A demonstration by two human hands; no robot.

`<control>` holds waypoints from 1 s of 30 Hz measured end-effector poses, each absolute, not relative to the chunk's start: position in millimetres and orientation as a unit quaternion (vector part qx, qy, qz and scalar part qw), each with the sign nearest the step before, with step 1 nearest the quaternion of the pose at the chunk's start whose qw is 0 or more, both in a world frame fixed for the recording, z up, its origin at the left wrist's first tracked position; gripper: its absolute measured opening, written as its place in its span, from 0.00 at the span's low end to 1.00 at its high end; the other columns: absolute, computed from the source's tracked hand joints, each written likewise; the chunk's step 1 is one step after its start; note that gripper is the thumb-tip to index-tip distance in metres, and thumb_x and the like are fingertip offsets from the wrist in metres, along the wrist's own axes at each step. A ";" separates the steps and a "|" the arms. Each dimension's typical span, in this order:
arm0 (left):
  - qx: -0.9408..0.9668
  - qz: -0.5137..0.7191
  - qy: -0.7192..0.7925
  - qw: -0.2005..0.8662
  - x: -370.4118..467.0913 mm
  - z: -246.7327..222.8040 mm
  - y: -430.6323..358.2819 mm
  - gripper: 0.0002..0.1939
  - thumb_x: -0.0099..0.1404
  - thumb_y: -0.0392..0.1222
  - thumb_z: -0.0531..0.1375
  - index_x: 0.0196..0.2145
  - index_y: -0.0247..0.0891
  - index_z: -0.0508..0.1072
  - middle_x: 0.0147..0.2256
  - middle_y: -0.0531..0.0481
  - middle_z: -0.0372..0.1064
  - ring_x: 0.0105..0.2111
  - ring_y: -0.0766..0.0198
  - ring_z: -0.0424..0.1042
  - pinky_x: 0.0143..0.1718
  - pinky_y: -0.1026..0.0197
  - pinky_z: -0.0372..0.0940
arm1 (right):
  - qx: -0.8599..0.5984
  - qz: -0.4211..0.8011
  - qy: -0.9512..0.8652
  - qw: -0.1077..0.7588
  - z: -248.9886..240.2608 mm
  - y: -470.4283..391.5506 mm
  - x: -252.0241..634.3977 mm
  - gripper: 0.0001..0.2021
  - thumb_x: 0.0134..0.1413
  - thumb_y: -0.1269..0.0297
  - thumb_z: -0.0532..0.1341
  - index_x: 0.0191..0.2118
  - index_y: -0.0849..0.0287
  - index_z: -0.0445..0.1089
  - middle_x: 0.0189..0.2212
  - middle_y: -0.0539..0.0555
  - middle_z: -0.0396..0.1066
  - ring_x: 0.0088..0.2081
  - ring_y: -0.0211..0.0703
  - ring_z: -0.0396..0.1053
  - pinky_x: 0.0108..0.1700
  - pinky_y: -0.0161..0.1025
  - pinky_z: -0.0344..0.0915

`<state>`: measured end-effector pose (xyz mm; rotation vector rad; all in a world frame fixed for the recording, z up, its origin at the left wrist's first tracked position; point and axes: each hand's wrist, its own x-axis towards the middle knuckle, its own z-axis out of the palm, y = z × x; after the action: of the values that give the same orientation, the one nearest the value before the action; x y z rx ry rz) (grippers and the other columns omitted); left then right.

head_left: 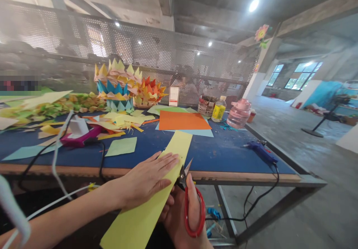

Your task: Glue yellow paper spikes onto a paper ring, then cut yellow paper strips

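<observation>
A long strip of yellow paper (140,215) slants from the blue tabletop down over the table's front edge towards me. My left hand (152,180) lies flat on top of it, fingers stretched out and together, thumb a little apart. At the strip's right edge, my right hand (184,219) grips a pair of scissors (201,213) with red handles. The blades are spread; one points up to the right, the other is at the paper's edge. Some right-hand fingers are hidden under the strip. Beyond the strip's far end lies a stack with orange paper (184,120) on top.
Folded-paper crowns (119,85) and paper scraps (123,120) crowd the left back. A magenta device (81,136) with cables sits left. A yellow-labelled bottle (219,109), a pink jug (238,114) and a blue glue gun (261,150) stand or lie right. Mesh (156,51) rises behind.
</observation>
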<state>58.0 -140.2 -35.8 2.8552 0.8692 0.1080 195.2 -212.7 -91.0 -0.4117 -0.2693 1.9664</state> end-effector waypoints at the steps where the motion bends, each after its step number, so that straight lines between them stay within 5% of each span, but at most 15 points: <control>1: 0.953 0.034 0.292 0.078 57.8 -35.8 -140.2 0.29 0.72 0.52 0.37 0.66 0.40 0.41 0.67 0.49 0.36 0.66 0.59 0.36 0.65 0.48 0.38 | -0.171 0.822 -0.113 0.532 -90.8 -212.7 195.9 0.26 0.50 0.37 0.54 0.27 0.59 0.61 0.19 0.43 0.48 0.22 0.32 0.47 0.25 0.29 0.47; 7: 0.956 0.045 0.283 0.059 55.6 -43.7 -136.6 0.28 0.73 0.52 0.38 0.66 0.40 0.41 0.67 0.49 0.36 0.66 0.59 0.37 0.65 0.49 0.37 | -0.172 0.788 -0.128 0.577 -95.2 -216.6 203.6 0.26 0.43 0.35 0.60 0.28 0.57 0.60 0.19 0.43 0.49 0.22 0.32 0.48 0.25 0.30 0.50; 11: 0.957 0.059 0.279 0.042 55.3 -47.5 -135.0 0.28 0.73 0.51 0.39 0.66 0.39 0.40 0.67 0.48 0.36 0.66 0.60 0.37 0.65 0.50 0.36 | -0.251 0.783 -0.203 0.532 -89.4 -222.0 210.1 0.26 0.40 0.35 0.60 0.28 0.56 0.59 0.18 0.42 0.51 0.20 0.32 0.50 0.24 0.31 0.52; 15: 0.959 0.059 0.274 0.048 56.5 -43.8 -135.9 0.28 0.73 0.50 0.39 0.66 0.38 0.41 0.67 0.46 0.38 0.66 0.59 0.39 0.64 0.48 0.38 | -0.480 0.503 -0.520 0.497 -69.5 -223.0 232.8 0.28 0.48 0.32 0.47 0.26 0.55 0.58 0.15 0.44 0.53 0.18 0.35 0.53 0.23 0.36 0.55; 22: 0.952 0.113 0.277 0.060 63.1 -43.2 -126.8 0.23 0.72 0.41 0.45 0.62 0.39 0.55 0.62 0.46 0.54 0.62 0.58 0.53 0.62 0.52 0.47 | -0.661 0.067 -0.644 0.380 -5.9 -169.3 316.4 0.13 0.49 0.53 0.61 0.33 0.58 0.68 0.30 0.54 0.69 0.34 0.46 0.66 0.39 0.42 0.59; 26: 0.945 0.142 0.282 0.086 68.8 -34.2 -116.3 0.20 0.67 0.40 0.53 0.56 0.37 0.63 0.57 0.44 0.61 0.57 0.55 0.59 0.57 0.55 0.55 | -0.709 -0.026 -0.645 0.284 -3.8 -123.5 352.6 0.07 0.50 0.65 0.61 0.35 0.61 0.72 0.32 0.57 0.70 0.36 0.47 0.67 0.41 0.43 0.60; 30: 0.938 0.112 0.302 0.129 77.2 -15.3 -101.3 0.23 0.57 0.43 0.62 0.50 0.37 0.67 0.49 0.44 0.66 0.48 0.53 0.66 0.49 0.55 0.59 | -0.731 -0.067 -0.643 0.219 -21.7 -102.1 369.7 0.09 0.56 0.63 0.61 0.40 0.62 0.70 0.36 0.53 0.70 0.38 0.42 0.69 0.43 0.45 0.64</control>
<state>77.2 -101.3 -15.3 2.7269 0.8784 0.3270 369.7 -102.1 -21.7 -2.0226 -1.7779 -0.1854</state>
